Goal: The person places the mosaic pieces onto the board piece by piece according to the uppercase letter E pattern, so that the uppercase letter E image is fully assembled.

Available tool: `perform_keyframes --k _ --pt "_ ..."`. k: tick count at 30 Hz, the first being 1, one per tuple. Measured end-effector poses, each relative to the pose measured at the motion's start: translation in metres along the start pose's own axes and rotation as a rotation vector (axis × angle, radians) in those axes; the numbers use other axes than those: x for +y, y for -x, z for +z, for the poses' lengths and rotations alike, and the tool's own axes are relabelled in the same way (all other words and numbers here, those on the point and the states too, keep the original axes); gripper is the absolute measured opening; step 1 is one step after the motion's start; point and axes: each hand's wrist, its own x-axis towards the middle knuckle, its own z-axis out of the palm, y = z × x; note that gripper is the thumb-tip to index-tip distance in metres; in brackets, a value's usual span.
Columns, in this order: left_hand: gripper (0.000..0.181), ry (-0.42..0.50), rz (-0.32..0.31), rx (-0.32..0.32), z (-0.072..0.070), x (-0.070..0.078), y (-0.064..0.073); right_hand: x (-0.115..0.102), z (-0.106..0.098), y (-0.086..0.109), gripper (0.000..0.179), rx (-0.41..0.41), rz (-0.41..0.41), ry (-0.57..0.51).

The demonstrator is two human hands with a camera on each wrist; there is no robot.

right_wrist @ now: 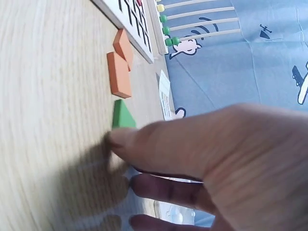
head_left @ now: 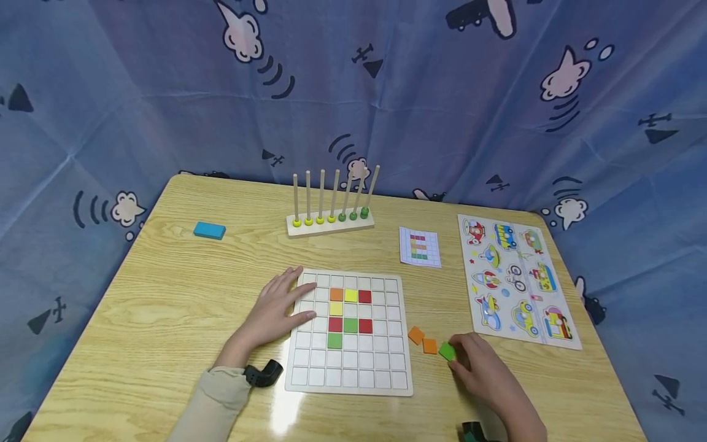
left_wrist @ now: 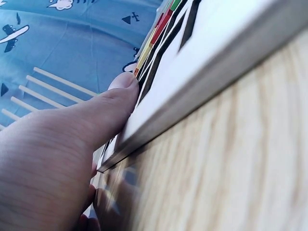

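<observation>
A white grid board (head_left: 350, 385) lies in the middle of the table, with several red, yellow, green and orange square tiles in its cells. My left hand (head_left: 274, 311) rests on the board's left edge, fingers spread; the left wrist view has its thumb (left_wrist: 115, 103) lying on the board's rim. To the right of the board, my right hand (head_left: 482, 366) pinches a green tile (head_left: 447, 351) at table level between thumb and fingers. Beside that tile lie two orange tiles, one (head_left: 429, 346) close to it and another (head_left: 416, 335) nearer the board.
A small printed pattern card (head_left: 421, 247) lies beyond the board's right corner. Behind stands a peg rack (head_left: 331, 228) with yellow and green beads. A blue block (head_left: 210, 231) sits at the back left, and a vehicle picture puzzle (head_left: 516, 279) at the right. A curtain (head_left: 353, 92) hangs behind.
</observation>
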Motion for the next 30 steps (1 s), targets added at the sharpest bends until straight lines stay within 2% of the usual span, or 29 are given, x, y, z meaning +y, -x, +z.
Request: perform_keyframes --k 7,11,14,19,30 --pt "0.061 0.001 0.002 0.005 -0.0003 0.0015 0.0004 -0.0005 0.0004 -0.0025 0.024 0.026 0.007 -0.001" --pt "0.061 -0.003 0.010 0.016 0.0002 0.0015 -0.0001 -0.0023 -0.0001 -0.0043 0.022 0.066 -0.019 0.001" --pt "0.061 -0.005 0.022 0.026 0.0004 0.0013 -0.0004 -0.0038 0.0000 -0.0035 0.026 0.088 -0.023 0.013" --pt "0.061 -0.012 0.009 0.007 -0.0002 -0.0005 -0.0006 -0.0055 0.0036 -0.0024 0.033 0.061 -0.002 0.013" --pt "0.062 -0.006 -0.014 -0.017 0.0000 -0.0009 -0.0006 -0.0057 0.0034 -0.0037 0.025 0.158 -0.097 0.055"
